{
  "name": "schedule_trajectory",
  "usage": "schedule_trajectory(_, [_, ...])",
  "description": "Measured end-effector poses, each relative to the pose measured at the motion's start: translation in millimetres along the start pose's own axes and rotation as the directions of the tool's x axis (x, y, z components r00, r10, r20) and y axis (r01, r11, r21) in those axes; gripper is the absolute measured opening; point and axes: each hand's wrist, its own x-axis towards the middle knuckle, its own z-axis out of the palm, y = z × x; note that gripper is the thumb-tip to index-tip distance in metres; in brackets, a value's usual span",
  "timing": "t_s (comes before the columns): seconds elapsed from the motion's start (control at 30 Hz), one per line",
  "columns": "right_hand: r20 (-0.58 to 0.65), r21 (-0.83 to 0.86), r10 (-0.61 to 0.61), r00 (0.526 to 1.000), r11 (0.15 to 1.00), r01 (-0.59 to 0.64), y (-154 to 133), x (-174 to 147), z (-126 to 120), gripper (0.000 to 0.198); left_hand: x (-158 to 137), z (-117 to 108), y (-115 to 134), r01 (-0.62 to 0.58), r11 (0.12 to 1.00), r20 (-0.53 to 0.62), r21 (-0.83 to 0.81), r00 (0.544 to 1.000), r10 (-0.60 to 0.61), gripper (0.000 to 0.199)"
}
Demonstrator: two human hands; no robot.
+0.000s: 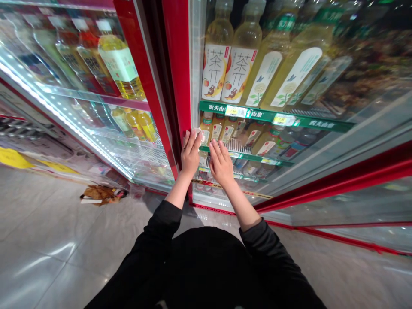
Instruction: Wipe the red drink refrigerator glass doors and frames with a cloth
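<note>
My left hand [190, 155] presses a crumpled white tissue [198, 133] to the left edge of the fridge's glass door, beside the red frame [176, 56]. Part of the tissue is hidden beneath the fingers. Just to the right, my right hand [222, 165] rests with its fingers stretched out flat against the glass, holding nothing. Behind the pane, bottles of pale tea [239, 64] stand on a shelf with a green price strip [273, 116]. Smaller bottles [216, 128] line the shelf below it, partly covered by my hands.
On the left is another lit cooler with several drink bottles [117, 60] on its shelves. A brown plush-looking item [101, 194] lies on the grey tiled floor [41, 240] at its foot. Lower right, a red rail [341, 176] runs along the fridge front.
</note>
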Motion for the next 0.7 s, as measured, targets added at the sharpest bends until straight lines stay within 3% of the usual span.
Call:
schedule_trajectory(0.1, [0.019,-0.003,0.019,1.0,1.0,-0.019,-2,0,0,0.072,5,-3,-2,0.014,1.0,0.024,0.007,1.0,-0.015,0.052])
schedule_trajectory(0.2, [0.037,-0.014,0.014,0.999,1.0,-0.014,-2,-1,-1,0.073,-11,1,0,0.015,1.0,-0.047,0.025,0.999,-0.014,0.051])
schedule_trajectory(0.3, [0.068,-0.018,0.004,0.998,1.0,-0.003,-1,-7,-4,0.074,-31,7,0,-0.089,0.996,-0.099,0.011,0.991,0.089,0.05])
schedule_trajectory(0.4, [0.098,-0.016,0.003,0.995,1.0,-0.002,-3,-14,-3,0.073,-32,7,-4,-0.139,0.99,-0.047,0.014,0.989,0.139,0.049])
schedule_trajectory(0.57, [0.089,-0.049,-0.021,0.996,0.998,0.025,-6,-23,-1,0.069,-11,-1,-10,0.011,1.0,0.01,0.026,1.0,-0.011,0.049])
schedule_trajectory(0.7, [0.043,-0.084,0.001,0.999,0.996,0.003,1,-28,-4,0.068,-27,4,-4,0.066,0.997,-0.06,0.041,0.996,-0.064,0.05])
